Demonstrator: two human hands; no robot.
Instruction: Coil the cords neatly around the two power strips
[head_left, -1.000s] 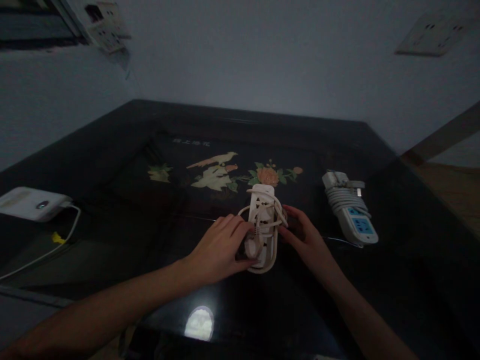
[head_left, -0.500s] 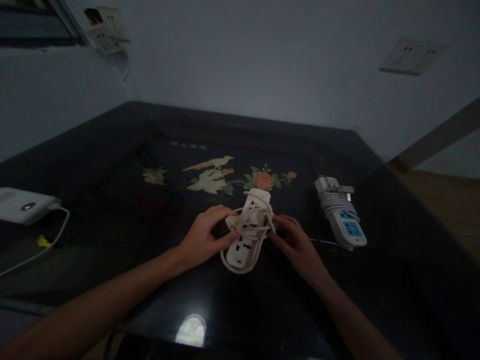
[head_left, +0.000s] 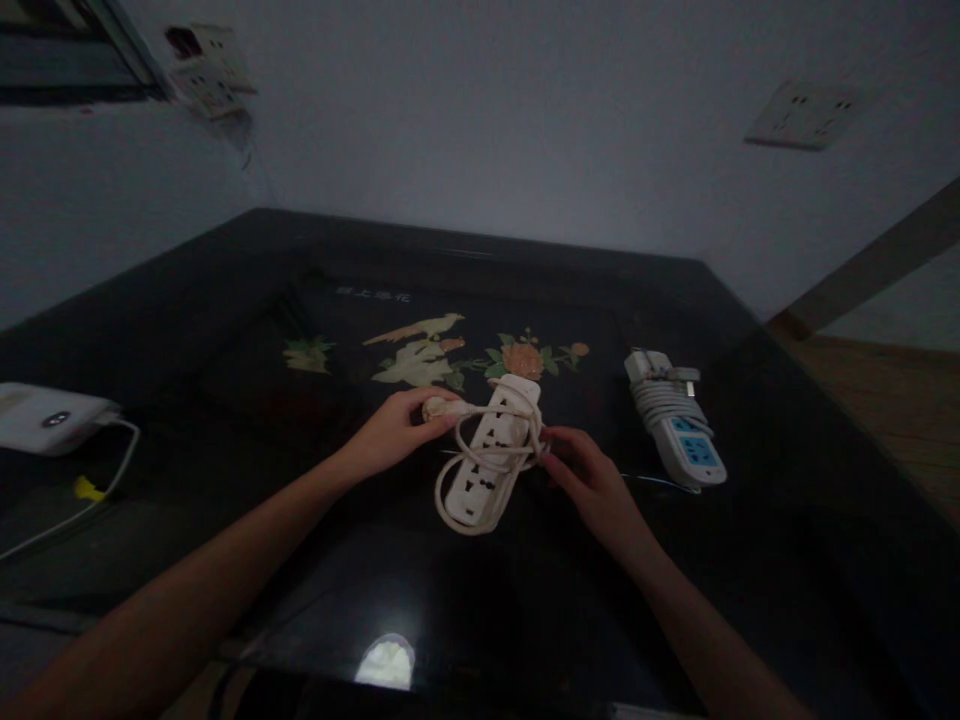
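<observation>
The fingers (head_left: 437, 428) of the left hand (head_left: 381, 437) are pinching the plug (head_left: 434, 408) just left of the white power strip (head_left: 478, 497), while those of the right hand (head_left: 598, 490) are resting narrowly against the cord (head_left: 472, 531) at the strip's right edge; whether they are gripping it, I cannot tell. The strip seems to be lying on the desk (head_left: 540, 600), its cord looping loosely over the sockets. Guiding the plug past 1 loop at a time is probably safer than tugging, with the right hand steadying the crossings so nothing is knotting. The black desk is shining, showing painted flowers (head_left: 523, 360) just beyond the strip. Well right of it, a blue-socketed strip (head_left: 694, 450) is lying with its cord wound; far left, a white box (head_left: 56, 420) is trailing a cable (head_left: 133, 450). Beyond the strip, a dim wall (head_left: 487, 120) is rising, bearing a socket plate (head_left: 802, 115) up to its right.
</observation>
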